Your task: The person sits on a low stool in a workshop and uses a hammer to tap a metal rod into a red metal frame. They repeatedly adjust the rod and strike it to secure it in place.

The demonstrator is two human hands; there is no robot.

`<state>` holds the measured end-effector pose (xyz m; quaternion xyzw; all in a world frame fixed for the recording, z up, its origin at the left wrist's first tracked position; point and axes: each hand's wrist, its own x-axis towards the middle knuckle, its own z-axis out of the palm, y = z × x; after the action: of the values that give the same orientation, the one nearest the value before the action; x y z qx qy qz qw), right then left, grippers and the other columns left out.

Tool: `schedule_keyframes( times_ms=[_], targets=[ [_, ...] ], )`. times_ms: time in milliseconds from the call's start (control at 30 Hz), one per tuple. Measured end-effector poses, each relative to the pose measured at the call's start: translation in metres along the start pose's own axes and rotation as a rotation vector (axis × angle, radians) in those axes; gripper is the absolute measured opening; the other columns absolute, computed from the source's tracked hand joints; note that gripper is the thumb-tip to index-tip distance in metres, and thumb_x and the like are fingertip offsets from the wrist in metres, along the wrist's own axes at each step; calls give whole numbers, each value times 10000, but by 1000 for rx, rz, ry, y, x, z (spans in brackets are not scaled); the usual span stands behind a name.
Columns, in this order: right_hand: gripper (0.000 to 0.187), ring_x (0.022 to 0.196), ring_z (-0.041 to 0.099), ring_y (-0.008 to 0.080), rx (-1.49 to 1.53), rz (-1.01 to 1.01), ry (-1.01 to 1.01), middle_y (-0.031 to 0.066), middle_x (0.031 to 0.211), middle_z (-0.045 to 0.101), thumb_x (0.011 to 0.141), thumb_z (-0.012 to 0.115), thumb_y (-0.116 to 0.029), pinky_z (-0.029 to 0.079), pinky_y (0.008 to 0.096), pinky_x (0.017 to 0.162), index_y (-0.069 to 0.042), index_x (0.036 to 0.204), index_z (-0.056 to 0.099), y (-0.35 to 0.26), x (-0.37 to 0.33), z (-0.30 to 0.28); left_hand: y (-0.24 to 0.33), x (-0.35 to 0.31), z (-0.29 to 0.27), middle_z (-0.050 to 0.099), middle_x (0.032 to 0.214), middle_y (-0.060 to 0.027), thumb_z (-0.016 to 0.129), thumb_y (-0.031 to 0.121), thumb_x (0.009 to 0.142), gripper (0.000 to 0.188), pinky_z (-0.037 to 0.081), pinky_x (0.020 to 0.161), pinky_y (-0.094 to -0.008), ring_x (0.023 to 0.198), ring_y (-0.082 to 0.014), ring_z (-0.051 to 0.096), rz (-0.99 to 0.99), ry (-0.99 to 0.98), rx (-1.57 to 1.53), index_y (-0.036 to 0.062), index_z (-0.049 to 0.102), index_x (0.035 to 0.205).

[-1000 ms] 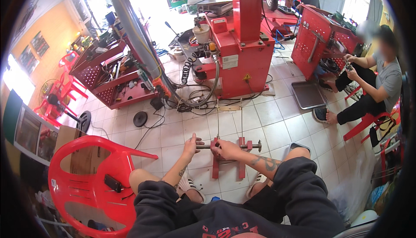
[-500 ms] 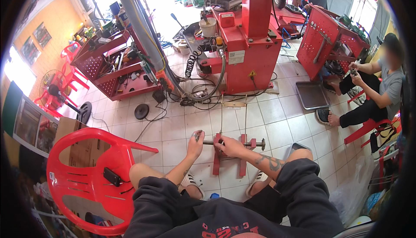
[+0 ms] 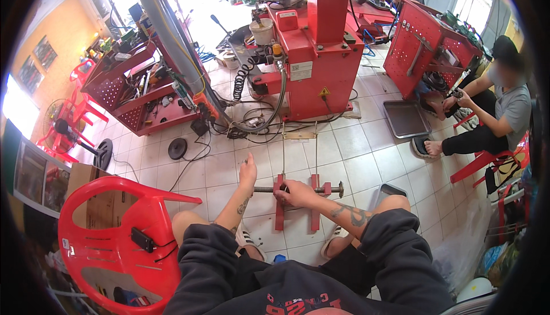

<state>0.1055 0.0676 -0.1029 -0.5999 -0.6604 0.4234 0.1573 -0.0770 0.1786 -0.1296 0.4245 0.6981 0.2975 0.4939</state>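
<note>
Two red uprights of a small stand (image 3: 281, 209) carry a steel shaft (image 3: 298, 189) on the tiled floor between my feet. Ahead stands a red machine (image 3: 312, 57); a red plastic chair (image 3: 114, 240) sits at my left. The shaft's long axis runs left to right. My left hand (image 3: 248, 173) closes on its left end; my right hand (image 3: 293, 192) grips its middle.

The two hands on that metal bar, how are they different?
The left hand is at the bare end of the metal bar, lifted a little, fingers partly open. The right hand lies flat over the bar where it crosses the red stand, fingers curled around it. The right forearm has a dark tattoo; the left forearm has a smaller one. Both come out of dark sleeves and meet the same bar.
</note>
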Motion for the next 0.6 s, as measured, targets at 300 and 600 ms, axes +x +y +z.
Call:
schedule_keyframes(
  times_ms=[300, 600],
  targets=[
    [433, 902, 690, 337, -16, 29, 24, 122, 917, 729, 930, 608, -483, 530, 441, 777, -68, 1048, 640, -3, -7, -2, 8, -8, 0, 699, 905, -106, 512, 333, 1033, 379, 496, 753, -292, 854, -159, 651, 337, 128, -456, -4, 638, 913],
    [435, 924, 674, 366, -35, -22, 22, 164, 960, 714, 938, 595, -471, 520, 453, 792, -59, 1070, 642, -3, -3, 4, -70, -10, -17, 657, 838, -67, 475, 393, 1030, 409, 492, 692, -311, 746, -148, 629, 211, -47, -338, 25, 641, 964]
  ],
)
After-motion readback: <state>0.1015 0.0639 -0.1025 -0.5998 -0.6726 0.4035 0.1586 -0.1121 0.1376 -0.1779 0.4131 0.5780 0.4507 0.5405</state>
